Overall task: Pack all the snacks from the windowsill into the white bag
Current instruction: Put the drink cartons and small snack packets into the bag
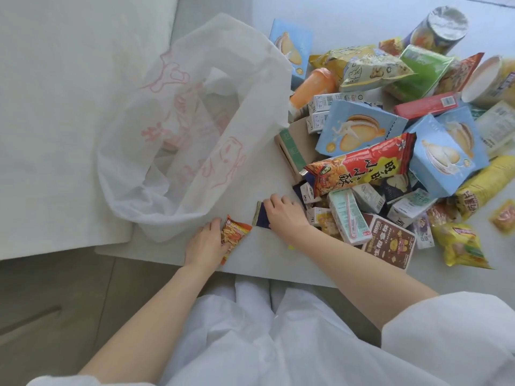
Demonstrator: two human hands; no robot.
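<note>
A white bag point(195, 129) with pink line drawings is seen lying open and crumpled on the windowsill point(250, 263), its mouth facing the near edge. To its right, a loose heap of snacks point(390, 151) is piled: pale blue boxes, a long red packet, yellow bags, small cartons and tubs. A small orange packet point(232, 236) is gripped by the left hand point(206, 243) near the bag; a dark blue packet point(260, 218) is pinched under the right hand point(285, 218).

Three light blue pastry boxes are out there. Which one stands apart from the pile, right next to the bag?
The far light blue box, beside the white bag's upper edge. The other two sit in the heap, by the red snack packet.
</note>
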